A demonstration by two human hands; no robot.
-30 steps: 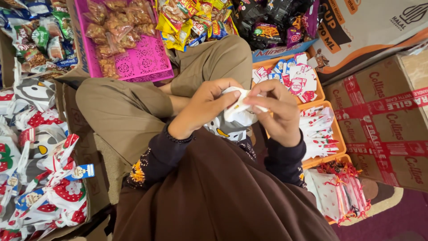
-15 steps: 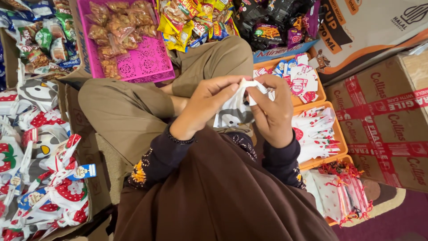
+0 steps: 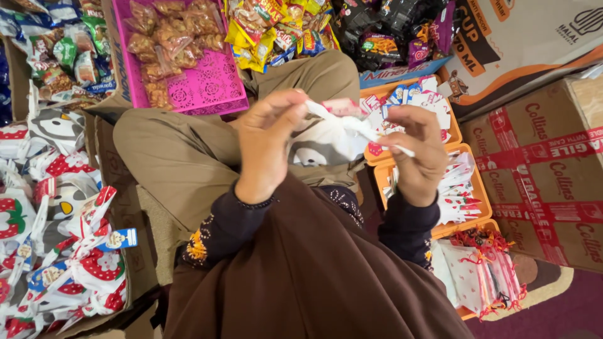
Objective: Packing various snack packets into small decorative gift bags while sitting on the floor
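Note:
A small white plastic bag with a penguin print hangs between my two hands above my lap. My left hand pinches one top corner of the bag. My right hand pinches the other end, which is twisted into a thin white strip running across to the right. The two hands are spread apart and the bag top is stretched between them. Both arms wear dark brown sleeves; tan trousers lie under the bag.
Orange trays at right hold small printed cards, white bags and red ties. A pink perforated basket with snack packets sits ahead, more snack packs beside it. Tied printed bags pile at left. Taped cardboard boxes stand at right.
My hands rose and moved apart. The bag top, bunched between close fingers before, is now pulled out into a stretched strip.

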